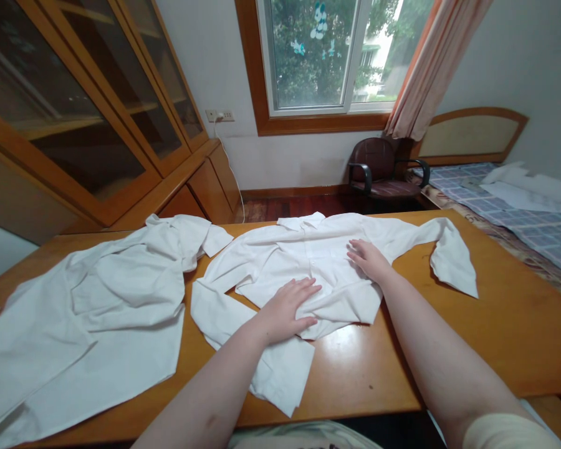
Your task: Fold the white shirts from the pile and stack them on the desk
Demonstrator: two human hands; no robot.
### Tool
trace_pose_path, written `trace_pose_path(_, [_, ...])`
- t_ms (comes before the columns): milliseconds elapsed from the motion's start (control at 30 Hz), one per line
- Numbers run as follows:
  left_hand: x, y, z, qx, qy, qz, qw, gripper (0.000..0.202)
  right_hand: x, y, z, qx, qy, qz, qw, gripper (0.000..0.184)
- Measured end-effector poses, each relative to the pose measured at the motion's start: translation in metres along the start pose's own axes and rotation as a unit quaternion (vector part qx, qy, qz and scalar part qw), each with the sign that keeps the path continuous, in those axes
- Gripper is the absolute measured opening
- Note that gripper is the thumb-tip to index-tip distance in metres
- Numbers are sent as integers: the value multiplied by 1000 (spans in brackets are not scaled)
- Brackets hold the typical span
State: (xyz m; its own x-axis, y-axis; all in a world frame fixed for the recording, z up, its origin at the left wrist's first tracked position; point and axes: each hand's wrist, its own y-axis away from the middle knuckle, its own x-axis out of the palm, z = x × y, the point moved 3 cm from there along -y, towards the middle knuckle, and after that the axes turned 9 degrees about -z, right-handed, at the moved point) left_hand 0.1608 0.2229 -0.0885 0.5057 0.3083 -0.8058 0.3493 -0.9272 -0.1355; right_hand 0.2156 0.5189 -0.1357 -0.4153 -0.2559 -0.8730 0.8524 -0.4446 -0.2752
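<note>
A white shirt (280,255) lies spread on the wooden table (505,312), collar toward the window, one sleeve stretched right and the other folded toward the near edge. My left hand (287,308) rests flat on the shirt's lower hem, fingers spread and open. My right hand (369,259) lies flat on the shirt's middle right, fingers stretched out. Neither hand holds anything.
A second white garment (98,312) lies rumpled over the table's left half. A glass-fronted wooden cabinet (98,112) stands at the left. A dark chair (378,171) sits under the window (327,56), and a bed (533,212) with a checked cover is at the right.
</note>
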Motion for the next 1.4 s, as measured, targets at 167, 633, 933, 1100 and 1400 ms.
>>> trace_pose_path(167, [16,-6,25,-13,-3,52,999,89,-23,5,28,-41,-72,-9,997,40])
trace_pose_path(633, [12,-6,28,-21,44,-1,999,65,-28,79,99,-117,-44,219,968,66])
trace_pose_path(933, [-9,3,24,-57,75,-3,996,66,-11,53,65,24,-199,136,970,18])
trace_pose_path(1100, [-20,12,28,-41,22,50,998,101,-1,47,50,114,-273,99,950,23])
trace_pose_path(1400, [-27,1,55,-119,17,-133,984,46,4,40,34,207,-372,67,902,34])
